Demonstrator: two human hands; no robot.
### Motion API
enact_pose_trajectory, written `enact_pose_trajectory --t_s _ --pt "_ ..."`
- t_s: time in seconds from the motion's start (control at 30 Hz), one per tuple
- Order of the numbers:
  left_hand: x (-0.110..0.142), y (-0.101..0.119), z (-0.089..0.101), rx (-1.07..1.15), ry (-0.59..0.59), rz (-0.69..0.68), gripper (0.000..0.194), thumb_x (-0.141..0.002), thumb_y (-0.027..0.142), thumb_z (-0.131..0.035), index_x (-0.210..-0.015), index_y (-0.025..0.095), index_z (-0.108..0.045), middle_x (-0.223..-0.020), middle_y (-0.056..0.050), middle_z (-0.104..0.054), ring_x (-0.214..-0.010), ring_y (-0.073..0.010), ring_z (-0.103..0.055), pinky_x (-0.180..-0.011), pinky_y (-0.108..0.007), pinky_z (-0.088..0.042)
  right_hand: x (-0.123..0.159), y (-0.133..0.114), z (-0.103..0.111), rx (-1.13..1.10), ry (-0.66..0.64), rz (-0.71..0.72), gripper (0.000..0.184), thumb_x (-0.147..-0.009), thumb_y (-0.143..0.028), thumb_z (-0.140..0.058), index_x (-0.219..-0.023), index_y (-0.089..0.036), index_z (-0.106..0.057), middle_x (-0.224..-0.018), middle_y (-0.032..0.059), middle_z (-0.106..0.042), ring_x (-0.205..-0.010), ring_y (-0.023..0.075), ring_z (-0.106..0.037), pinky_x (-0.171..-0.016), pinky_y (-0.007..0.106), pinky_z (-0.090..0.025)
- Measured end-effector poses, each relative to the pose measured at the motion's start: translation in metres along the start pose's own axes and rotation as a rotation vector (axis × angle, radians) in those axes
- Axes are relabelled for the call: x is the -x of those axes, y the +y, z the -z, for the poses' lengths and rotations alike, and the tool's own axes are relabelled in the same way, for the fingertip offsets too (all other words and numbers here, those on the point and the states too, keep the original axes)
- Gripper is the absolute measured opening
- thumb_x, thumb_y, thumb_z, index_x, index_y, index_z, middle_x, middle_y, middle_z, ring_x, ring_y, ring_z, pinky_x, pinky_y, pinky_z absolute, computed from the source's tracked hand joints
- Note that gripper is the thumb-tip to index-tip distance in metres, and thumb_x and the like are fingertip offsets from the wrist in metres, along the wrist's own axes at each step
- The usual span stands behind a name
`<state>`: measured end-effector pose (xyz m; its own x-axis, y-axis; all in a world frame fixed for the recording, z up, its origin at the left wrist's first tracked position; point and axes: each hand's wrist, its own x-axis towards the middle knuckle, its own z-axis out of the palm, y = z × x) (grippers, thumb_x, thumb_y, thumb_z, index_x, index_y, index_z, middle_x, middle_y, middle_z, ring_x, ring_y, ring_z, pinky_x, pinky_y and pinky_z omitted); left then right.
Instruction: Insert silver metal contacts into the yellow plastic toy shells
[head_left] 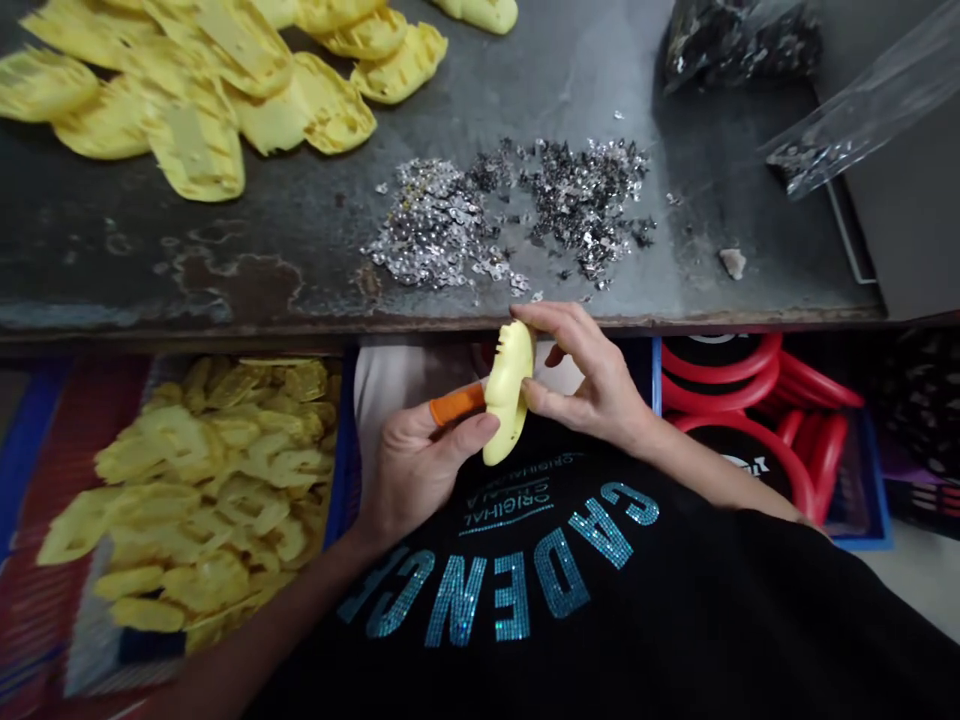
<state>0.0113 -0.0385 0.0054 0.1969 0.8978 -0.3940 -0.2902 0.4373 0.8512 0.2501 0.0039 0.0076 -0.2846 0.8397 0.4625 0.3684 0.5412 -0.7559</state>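
Shirt: A black shirt (600, 610) fills the near foreground. Its teal rhinestone lettering (487, 590) reads "CADENCE", with a smaller "ORIGINAL" above it, both upside down on my feed.

Left hand: I have the left hand (420, 470) bracing the part from below, thumb pressed on its front face. An orange fingertip cot (457, 403) covers the finger behind, apparently as protection against the part.

Right hand: The right hand (596, 385) holds the upper end, its fingers (551, 322) and thumb pinching it.

Held part: A yellow moulded plastic piece (508, 395) stands roughly upright between both hands, just below the worktop edge. Its top end is toothed. The two-handed hold appears to steady it.

Below worktop: Left of the hands, a heap of yellow pieces (210, 480) lies on a striped woven sheet (41, 480), seemingly kept within reach. Right of them sit red plastic rings (720, 365).

Worktop: The stained, dark metal worktop (300, 300) carries two loose piles of silver flakes (510, 215).

Far side: More yellow pieces (195, 110) overlap at left. A clear plastic bag (855, 105) and a dark bag (739, 40) lie at right.
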Motion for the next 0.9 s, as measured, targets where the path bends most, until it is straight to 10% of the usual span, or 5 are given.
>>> enact_pose_trajectory --t_s 0.17,0.33,0.67,0.9 --pt "-0.013 0.007 -0.005 0.188 0.015 0.007 0.042 -0.07 0.053 -0.109 -0.103 0.033 -0.093 -0.098 -0.003 -0.091 -0.106 -0.0339 -0.089 -0.092 -0.047 -0.077 0.001 0.029 0.051 0.489 0.169 -0.024 0.022 -0.11 -0.035 -0.071 -0.13 -0.03 -0.079 -0.121 0.007 -0.082 -0.113 0.0284 -0.072 -0.102 0.051 -0.057" --pt "-0.024 0.014 -0.003 0.315 -0.095 0.058 0.052 -0.079 0.057 -0.104 -0.121 0.03 -0.088 -0.131 -0.007 -0.088 -0.111 -0.0357 -0.088 -0.071 -0.035 -0.076 -0.005 0.051 0.061 0.819 0.041 -0.142 0.015 -0.109 -0.036 -0.071 -0.115 -0.032 -0.084 -0.104 0.0043 -0.076 -0.11 0.03 -0.064 -0.101 0.053 -0.046" --pt "-0.024 0.018 -0.004 0.402 -0.203 0.172 0.059 -0.082 0.06 -0.101 -0.126 0.027 -0.08 -0.138 -0.01 -0.085 -0.116 -0.0388 -0.086 -0.068 -0.038 -0.075 -0.015 0.043 0.068 0.74 -0.037 -0.116 0.014 -0.109 -0.036 -0.071 -0.108 -0.028 -0.081 -0.103 0.0086 -0.079 -0.106 0.0322 -0.066 -0.097 0.054 -0.045" --pt "-0.022 0.024 -0.004 0.289 -0.218 0.179 0.078 -0.073 0.075 -0.1 -0.133 0.029 -0.078 -0.131 -0.012 -0.086 -0.119 -0.0428 -0.085 -0.065 -0.038 -0.073 -0.047 -0.023 0.05 0.227 -0.183 0.08 0.006 -0.109 -0.036 -0.074 -0.11 -0.033 -0.078 -0.1 0.0009 -0.084 -0.088 0.0241 -0.078 -0.082 0.045 -0.06"
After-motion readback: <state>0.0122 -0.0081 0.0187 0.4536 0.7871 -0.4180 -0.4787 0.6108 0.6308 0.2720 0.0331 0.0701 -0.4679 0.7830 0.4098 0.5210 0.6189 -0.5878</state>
